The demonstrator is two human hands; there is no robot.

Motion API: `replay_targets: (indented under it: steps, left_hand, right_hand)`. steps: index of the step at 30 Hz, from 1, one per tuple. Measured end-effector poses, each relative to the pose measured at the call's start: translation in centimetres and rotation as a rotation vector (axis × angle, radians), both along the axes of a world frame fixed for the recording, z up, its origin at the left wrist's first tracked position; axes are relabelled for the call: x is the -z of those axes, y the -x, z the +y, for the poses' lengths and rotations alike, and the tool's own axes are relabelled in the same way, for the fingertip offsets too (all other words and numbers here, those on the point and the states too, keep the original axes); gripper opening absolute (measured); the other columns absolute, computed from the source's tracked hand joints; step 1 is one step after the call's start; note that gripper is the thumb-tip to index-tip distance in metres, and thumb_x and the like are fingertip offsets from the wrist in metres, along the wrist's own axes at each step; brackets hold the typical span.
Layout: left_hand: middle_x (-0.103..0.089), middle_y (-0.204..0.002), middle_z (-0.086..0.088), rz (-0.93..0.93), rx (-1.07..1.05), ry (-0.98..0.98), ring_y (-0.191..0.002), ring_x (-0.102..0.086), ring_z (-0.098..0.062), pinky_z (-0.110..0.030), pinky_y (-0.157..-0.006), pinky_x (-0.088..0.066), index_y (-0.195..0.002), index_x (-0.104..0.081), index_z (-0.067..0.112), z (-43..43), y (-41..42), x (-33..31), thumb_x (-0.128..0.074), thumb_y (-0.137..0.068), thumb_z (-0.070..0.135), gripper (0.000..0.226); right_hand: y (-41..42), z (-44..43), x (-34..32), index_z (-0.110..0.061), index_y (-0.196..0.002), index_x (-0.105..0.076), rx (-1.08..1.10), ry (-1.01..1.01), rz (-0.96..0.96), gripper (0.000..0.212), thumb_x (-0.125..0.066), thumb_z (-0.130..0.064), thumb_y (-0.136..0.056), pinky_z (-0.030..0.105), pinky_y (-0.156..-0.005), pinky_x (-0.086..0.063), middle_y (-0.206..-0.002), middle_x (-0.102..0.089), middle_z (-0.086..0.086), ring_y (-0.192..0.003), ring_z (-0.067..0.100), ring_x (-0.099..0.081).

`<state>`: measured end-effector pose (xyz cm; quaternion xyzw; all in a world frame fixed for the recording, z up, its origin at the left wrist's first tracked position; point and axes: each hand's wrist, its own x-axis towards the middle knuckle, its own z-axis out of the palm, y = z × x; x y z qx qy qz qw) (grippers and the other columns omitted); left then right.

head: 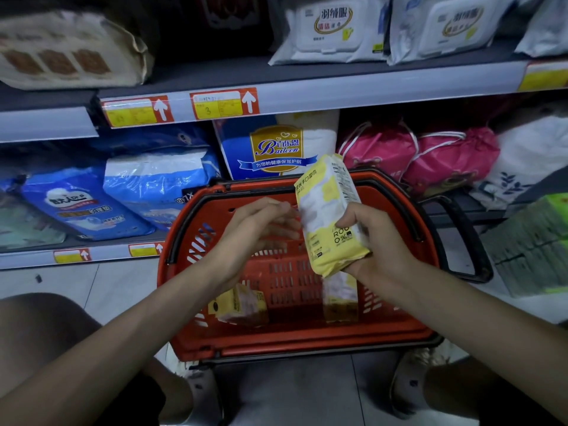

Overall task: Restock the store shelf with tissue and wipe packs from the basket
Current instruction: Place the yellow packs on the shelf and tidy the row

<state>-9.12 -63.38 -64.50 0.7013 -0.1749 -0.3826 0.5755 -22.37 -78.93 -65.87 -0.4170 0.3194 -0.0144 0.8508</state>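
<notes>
Right hand (379,247) is gripping a yellow wipe pack (330,210) by its lower end, fingers and thumb curled round it. It is holding the pack nearly upright, tilted a little, above the red shopping basket (307,344) on the floor. Left hand (261,232) is reaching toward the pack's left edge with fingers loosely extended and holding nothing; the fingertips are blurring, so contact cannot be told. The held pack is showing yellow and white panels, black print reading "0%" low on its face, and the characters "手口湿巾" along its upper edge. Two more yellow packs are lying inside the basket, a left pack (242,305) and a right pack (339,298) below the held one, making three in all. Behind the basket, on the lower shelf (30,261), a blue and white Baileen pack (276,146) is displaying a gold badge with that name. Two blue packs (83,204) are lying to its left and two pink drawstring bags (451,155) to its right. On the upper shelf (338,90) two white lidded wipe packs (332,26) are leaning side by side. Two red-and-yellow price tags (224,104) with white arrows are sitting on its rail, one marked "3".
</notes>
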Motion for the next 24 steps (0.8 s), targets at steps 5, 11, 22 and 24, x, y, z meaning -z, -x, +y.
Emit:
replay_targets:
  steps: [5, 11, 22, 24]
  left_hand:
    - [-0.078, -0.105, -0.010, -0.038, 0.013, -0.003, -0.102, -0.075, -0.030, -0.039, -0.086, -0.057, -0.117, -0.070, 0.011, 0.5, 0.6, -0.4, -0.059, -0.103, 0.031, 0.027]
    - [-0.078, -0.112, -0.005, -0.050, 0.013, 0.013, -0.105, -0.075, -0.027, -0.051, -0.098, -0.058, -0.124, -0.072, 0.026, 0.8, 1.7, -1.6, -0.061, -0.101, 0.043, 0.031]
    - [-0.078, -0.119, 0.003, -0.039, -0.045, 0.147, -0.109, -0.075, -0.019, -0.047, -0.099, -0.056, -0.127, -0.070, 0.024, 1.2, 3.7, -4.6, -0.074, -0.094, 0.032, 0.034]
    - [-0.078, -0.119, 0.001, -0.028, -0.081, 0.175, -0.109, -0.075, -0.020, -0.048, -0.101, -0.056, -0.128, -0.069, 0.018, 1.4, 3.4, -5.6, -0.075, -0.093, 0.021, 0.035]
  right_hand:
    - [0.2, 0.4, -0.6, -0.007, -0.128, -0.067, 0.019, 0.039, -0.034, 0.062, -0.057, -0.015, -0.068, 0.051, -0.081, -0.048, -0.104, -0.067, 0.011, -0.092, 0.033, -0.062]
    - [0.5, 1.8, -1.4, -0.014, -0.118, -0.073, -0.012, 0.328, -0.036, 0.055, -0.066, -0.022, -0.065, 0.044, -0.070, -0.055, -0.104, -0.075, 0.010, -0.085, 0.035, -0.070]
    - [2.9, 4.8, -3.7, -0.044, -0.161, -0.017, -0.171, 1.197, -0.199, 0.085, -0.068, -0.045, -0.094, 0.029, -0.104, -0.049, -0.143, -0.033, -0.020, -0.133, -0.001, -0.045]
    - [3.1, 4.7, -4.8, -0.036, -0.161, -0.025, -0.134, 1.224, -0.269, 0.077, -0.068, -0.031, -0.098, 0.014, -0.093, -0.049, -0.143, -0.037, -0.016, -0.127, -0.008, -0.047]
